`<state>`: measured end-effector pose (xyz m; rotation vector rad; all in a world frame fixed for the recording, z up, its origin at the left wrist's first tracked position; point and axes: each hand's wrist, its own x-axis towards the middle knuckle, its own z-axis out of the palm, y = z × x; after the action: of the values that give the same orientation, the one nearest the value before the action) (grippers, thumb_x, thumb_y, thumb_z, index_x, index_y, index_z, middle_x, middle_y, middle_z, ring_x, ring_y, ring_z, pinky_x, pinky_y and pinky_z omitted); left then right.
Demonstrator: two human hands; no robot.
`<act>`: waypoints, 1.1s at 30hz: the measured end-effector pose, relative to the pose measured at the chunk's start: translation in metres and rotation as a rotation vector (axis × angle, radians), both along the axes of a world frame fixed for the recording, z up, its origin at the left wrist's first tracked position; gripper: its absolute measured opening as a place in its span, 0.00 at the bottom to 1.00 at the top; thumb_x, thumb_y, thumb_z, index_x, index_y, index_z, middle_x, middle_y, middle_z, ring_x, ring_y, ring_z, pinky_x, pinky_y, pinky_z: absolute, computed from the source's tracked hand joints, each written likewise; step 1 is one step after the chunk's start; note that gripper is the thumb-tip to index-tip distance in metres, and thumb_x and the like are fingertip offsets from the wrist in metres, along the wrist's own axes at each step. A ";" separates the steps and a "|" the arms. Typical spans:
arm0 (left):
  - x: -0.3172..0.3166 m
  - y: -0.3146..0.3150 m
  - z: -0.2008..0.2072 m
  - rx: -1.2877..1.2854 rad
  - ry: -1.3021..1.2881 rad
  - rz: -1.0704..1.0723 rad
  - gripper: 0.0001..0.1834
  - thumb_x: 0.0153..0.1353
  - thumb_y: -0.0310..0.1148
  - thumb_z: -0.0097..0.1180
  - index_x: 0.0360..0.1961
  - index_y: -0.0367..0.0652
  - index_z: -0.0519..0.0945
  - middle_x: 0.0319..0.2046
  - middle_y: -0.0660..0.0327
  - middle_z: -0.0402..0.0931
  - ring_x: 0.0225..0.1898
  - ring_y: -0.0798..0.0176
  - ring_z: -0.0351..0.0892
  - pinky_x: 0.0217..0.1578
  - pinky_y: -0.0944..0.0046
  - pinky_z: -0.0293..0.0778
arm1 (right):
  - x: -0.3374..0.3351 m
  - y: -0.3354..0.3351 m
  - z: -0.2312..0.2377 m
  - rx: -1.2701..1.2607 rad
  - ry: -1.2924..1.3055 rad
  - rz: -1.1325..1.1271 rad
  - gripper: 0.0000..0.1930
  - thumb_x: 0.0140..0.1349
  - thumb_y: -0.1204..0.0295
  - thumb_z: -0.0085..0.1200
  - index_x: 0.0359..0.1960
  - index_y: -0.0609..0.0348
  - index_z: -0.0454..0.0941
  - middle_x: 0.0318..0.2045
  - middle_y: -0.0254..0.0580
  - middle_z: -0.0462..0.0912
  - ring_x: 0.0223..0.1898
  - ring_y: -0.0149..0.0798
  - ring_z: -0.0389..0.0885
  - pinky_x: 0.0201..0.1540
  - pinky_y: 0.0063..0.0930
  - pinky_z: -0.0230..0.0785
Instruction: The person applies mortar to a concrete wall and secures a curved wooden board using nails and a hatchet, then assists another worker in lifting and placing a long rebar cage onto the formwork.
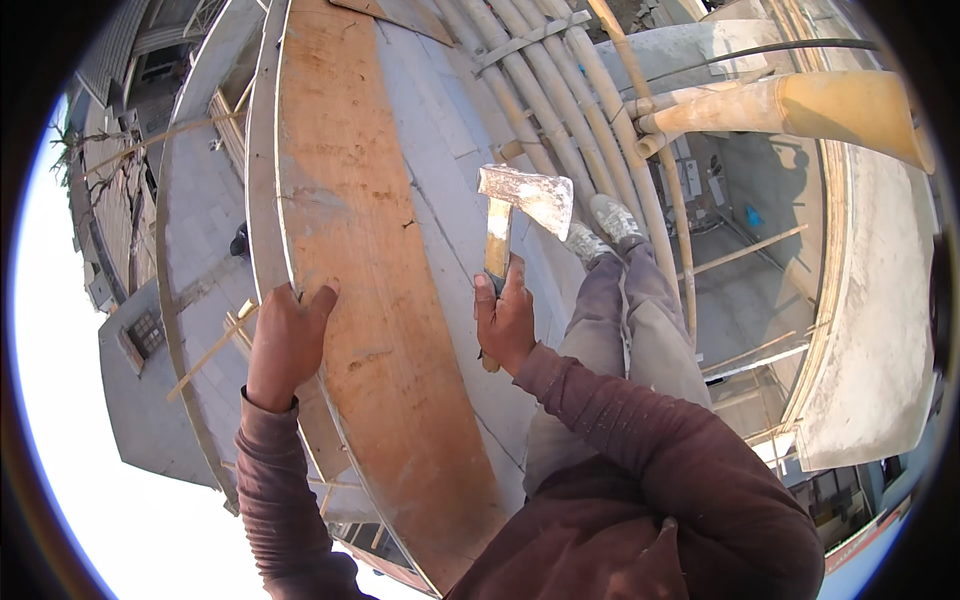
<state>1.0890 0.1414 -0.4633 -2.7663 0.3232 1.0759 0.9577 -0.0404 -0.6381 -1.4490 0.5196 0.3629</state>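
My right hand (508,318) is closed round the handle of a hatchet (530,195). Its worn, whitish head points up and away from me, with the cutting edge toward the right. On the left, my left hand (288,340) grips the edge of a long, curved plywood panel (350,190). The thumb lies on the panel's orange-brown face, while the other fingers curl over the far side and are partly hidden. A pale grey surface (450,230) runs alongside the panel, below the hatchet.
Several bamboo poles (560,110) lie side by side near my shoes (600,230), crossed by a short strip. A thick bamboo pole (800,105) juts in from the right. Beyond the poles is a drop to a lower level (740,210). Curved concrete (870,300) rises at far right.
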 end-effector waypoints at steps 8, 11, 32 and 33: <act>-0.002 0.012 -0.004 -0.036 -0.010 0.040 0.11 0.69 0.34 0.53 0.47 0.45 0.81 0.37 0.39 0.75 0.38 0.36 0.80 0.36 0.48 0.75 | 0.007 -0.002 -0.015 -0.031 0.127 0.360 0.21 0.73 0.65 0.46 0.59 0.69 0.60 0.26 0.67 0.80 0.32 0.69 0.81 0.35 0.56 0.72; 0.000 0.007 -0.001 0.073 0.016 -0.110 0.11 0.69 0.36 0.53 0.49 0.47 0.80 0.37 0.40 0.75 0.39 0.37 0.80 0.37 0.48 0.76 | -0.002 0.008 -0.011 -0.092 -0.019 -0.006 0.21 0.73 0.64 0.46 0.58 0.69 0.61 0.25 0.68 0.80 0.31 0.69 0.81 0.35 0.59 0.72; -0.011 0.001 -0.008 -0.053 -0.276 0.358 0.29 0.67 0.53 0.55 0.37 0.28 0.80 0.24 0.37 0.77 0.33 0.35 0.81 0.35 0.46 0.75 | 0.004 -0.075 -0.031 -0.319 -0.008 0.508 0.24 0.70 0.60 0.51 0.55 0.73 0.69 0.28 0.67 0.82 0.33 0.69 0.81 0.38 0.55 0.73; -0.010 -0.008 0.002 -0.067 -0.361 0.363 0.27 0.70 0.51 0.52 0.39 0.31 0.80 0.22 0.40 0.76 0.30 0.35 0.79 0.33 0.46 0.74 | 0.001 -0.098 -0.041 -0.424 -0.037 0.536 0.25 0.70 0.59 0.52 0.55 0.73 0.69 0.29 0.68 0.82 0.34 0.69 0.82 0.39 0.55 0.73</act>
<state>1.0786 0.1336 -0.4612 -3.0767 -0.1989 0.6068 0.9586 -0.1387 -0.6794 -2.0032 0.1702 0.6756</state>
